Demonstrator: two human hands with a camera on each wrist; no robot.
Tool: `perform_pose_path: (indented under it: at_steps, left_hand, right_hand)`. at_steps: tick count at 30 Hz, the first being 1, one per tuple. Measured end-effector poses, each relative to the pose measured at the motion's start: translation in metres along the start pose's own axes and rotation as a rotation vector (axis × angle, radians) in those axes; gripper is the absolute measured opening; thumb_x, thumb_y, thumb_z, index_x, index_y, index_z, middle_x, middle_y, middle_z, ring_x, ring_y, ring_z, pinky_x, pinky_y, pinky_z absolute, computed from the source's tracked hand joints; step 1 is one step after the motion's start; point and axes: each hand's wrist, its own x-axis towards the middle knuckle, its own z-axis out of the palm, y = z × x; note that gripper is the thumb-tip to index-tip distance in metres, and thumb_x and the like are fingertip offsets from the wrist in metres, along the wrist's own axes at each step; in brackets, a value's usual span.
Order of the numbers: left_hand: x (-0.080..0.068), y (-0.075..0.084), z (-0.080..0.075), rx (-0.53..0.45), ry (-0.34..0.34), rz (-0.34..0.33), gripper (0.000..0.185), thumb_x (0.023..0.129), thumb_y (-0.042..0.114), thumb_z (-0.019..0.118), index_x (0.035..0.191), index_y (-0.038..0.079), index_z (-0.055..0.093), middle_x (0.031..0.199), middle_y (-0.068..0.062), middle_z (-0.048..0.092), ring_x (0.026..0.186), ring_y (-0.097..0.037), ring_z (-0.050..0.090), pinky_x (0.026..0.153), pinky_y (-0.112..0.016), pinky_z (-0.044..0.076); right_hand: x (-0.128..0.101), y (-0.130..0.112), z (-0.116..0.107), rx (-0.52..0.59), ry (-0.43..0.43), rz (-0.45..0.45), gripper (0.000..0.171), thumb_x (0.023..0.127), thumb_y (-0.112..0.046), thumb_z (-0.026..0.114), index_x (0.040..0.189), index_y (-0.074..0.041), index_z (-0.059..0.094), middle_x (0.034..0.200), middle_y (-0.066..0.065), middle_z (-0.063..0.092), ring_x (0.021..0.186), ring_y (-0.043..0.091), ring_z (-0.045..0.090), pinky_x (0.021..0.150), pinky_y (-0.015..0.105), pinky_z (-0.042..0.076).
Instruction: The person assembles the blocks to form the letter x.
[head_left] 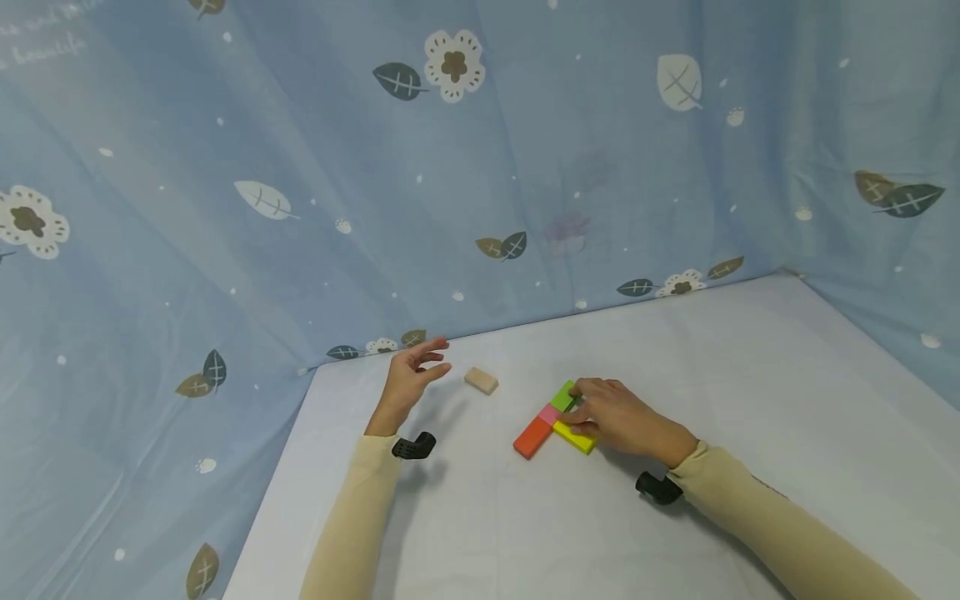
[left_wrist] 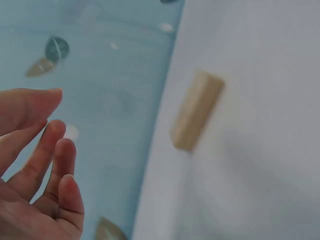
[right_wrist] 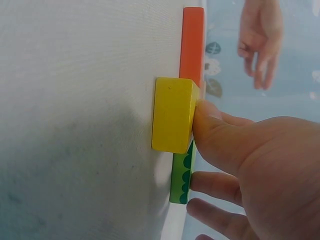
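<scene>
My right hand (head_left: 618, 417) reaches over a small group of coloured blocks, its thumb at the yellow block (right_wrist: 172, 115). Its other fingers are spread, tips right at the green block (right_wrist: 180, 175), which carries a dark scalloped edge. An orange-red block (head_left: 532, 437), a pink block (head_left: 549, 413) and the green block lie end to end in a slanting row. From the pink block's side the yellow one juts out toward the near right. My left hand (head_left: 407, 379) is raised at the left, fingers loosely bent and holding nothing. Nearest it lies a plain wooden block (head_left: 481, 381).
A white cloth (head_left: 465, 517) covers the table. Behind it and at the sides hangs a blue curtain (head_left: 337, 167) with leaf and flower prints, meeting the table's back edge close behind the wooden block.
</scene>
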Motion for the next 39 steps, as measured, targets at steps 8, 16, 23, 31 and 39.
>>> perform_pose_path:
  at_steps: [8, 16, 23, 31, 39]
  left_hand:
    - [0.005, -0.028, 0.008, 0.000, -0.027, -0.103, 0.051, 0.094, 0.005, 0.073, 0.144, 0.008, 0.061, 0.149, -0.013, 0.060, 0.136, -0.039, 0.054, 0.107, -0.043, 0.048]
    - [0.010, -0.036, 0.024, 0.080, -0.045, -0.151, 0.052, 0.091, 0.000, 0.070, 0.142, 0.004, 0.062, 0.145, -0.014, 0.063, 0.130, -0.034, 0.059, 0.105, -0.042, 0.048]
    - [0.011, -0.034, 0.032, 0.151, -0.066, -0.192, 0.054, 0.090, 0.002, 0.072, 0.143, 0.012, 0.063, 0.148, -0.011, 0.060, 0.135, -0.033, 0.057, 0.105, -0.048, 0.049]
    - [0.019, -0.037, 0.036, 0.271, -0.108, -0.118, 0.056, 0.087, -0.001, 0.071, 0.141, 0.014, 0.065, 0.148, -0.013, 0.057, 0.120, -0.030, 0.061, 0.094, -0.039, 0.053]
    - [0.022, -0.031, 0.042, 0.394, -0.185, -0.013, 0.057, 0.080, -0.005, 0.072, 0.137, 0.003, 0.067, 0.147, -0.021, 0.055, 0.108, -0.029, 0.060, 0.094, -0.041, 0.051]
  right_hand:
    - [0.000, -0.002, 0.002, 0.012, -0.009, 0.020, 0.026, 0.091, -0.023, 0.079, 0.117, -0.023, 0.081, 0.125, 0.011, 0.065, 0.114, 0.030, 0.062, 0.099, 0.054, 0.048]
    - [0.001, -0.005, 0.001, 0.021, -0.008, 0.016, 0.026, 0.092, -0.023, 0.079, 0.118, -0.022, 0.081, 0.123, 0.011, 0.065, 0.113, 0.029, 0.062, 0.098, 0.053, 0.048]
    - [0.002, -0.003, -0.001, 0.030, -0.019, 0.014, 0.028, 0.091, -0.024, 0.079, 0.120, -0.023, 0.080, 0.126, 0.011, 0.065, 0.116, 0.030, 0.062, 0.098, 0.052, 0.048]
    - [0.000, 0.000, 0.000, 0.028, -0.001, 0.000, 0.028, 0.090, -0.023, 0.080, 0.118, -0.022, 0.080, 0.125, 0.013, 0.066, 0.115, 0.030, 0.063, 0.098, 0.052, 0.050]
    - [0.000, 0.001, 0.001, 0.039, -0.003, 0.008, 0.026, 0.091, -0.023, 0.080, 0.117, -0.021, 0.081, 0.123, 0.011, 0.066, 0.112, 0.028, 0.063, 0.096, 0.050, 0.050]
